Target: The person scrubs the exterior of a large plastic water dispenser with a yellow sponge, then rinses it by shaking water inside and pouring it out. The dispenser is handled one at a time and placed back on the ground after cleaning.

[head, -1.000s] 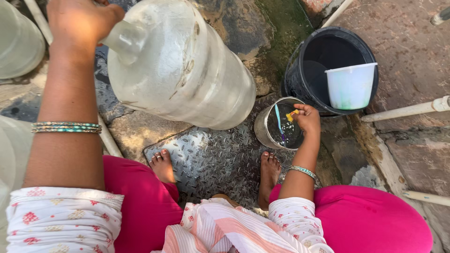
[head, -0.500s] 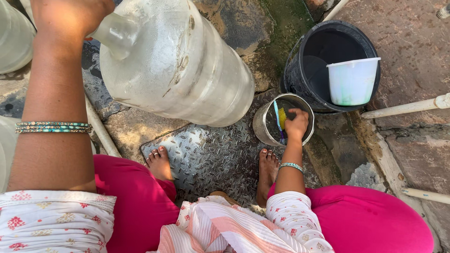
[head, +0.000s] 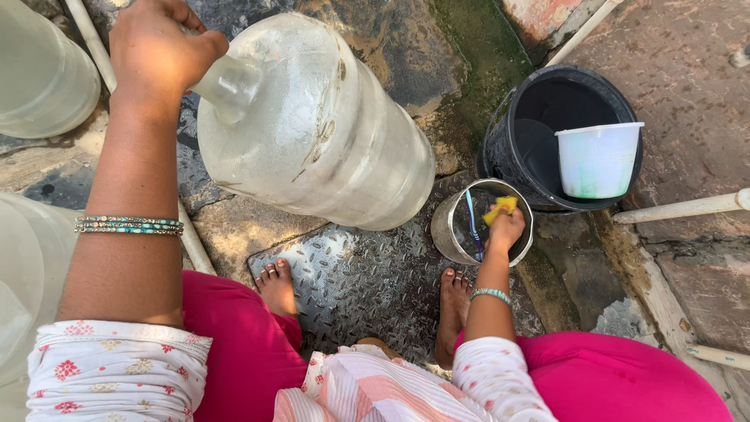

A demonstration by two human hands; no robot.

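A person squats barefoot, seen from above, on a grey embossed metal plate (head: 351, 281) set into a floor of rough stone slabs.

The left hand (head: 160, 51) is raised at the far left, its grip closed around the narrow neck of a large, clear, scuffed plastic water jug (head: 320, 129). The jug is tilted, with its neck towards the left and its round body stretching to the right, above the floor. Thin beaded bangles circle the left wrist.

The right hand (head: 506, 228) reaches down to the right, its grip closed on a small yellow sponge (head: 500, 208). The hand and sponge sit over the mouth of a small round steel pot (head: 476, 227), which stands on the metal plate just beyond the right foot. A thin blue stick-like item (head: 473, 223) leans inside the pot; what it is cannot be told.

Just right of the pot, and further away, stands a black plastic bucket (head: 539, 141) with a white plastic tub (head: 598, 160) resting inside its right side.

2 more clear containers show partly at the left edge. Pale pipes (head: 680, 209) cross the stone on the right. The person wears bright pink trousers and a white floral top.
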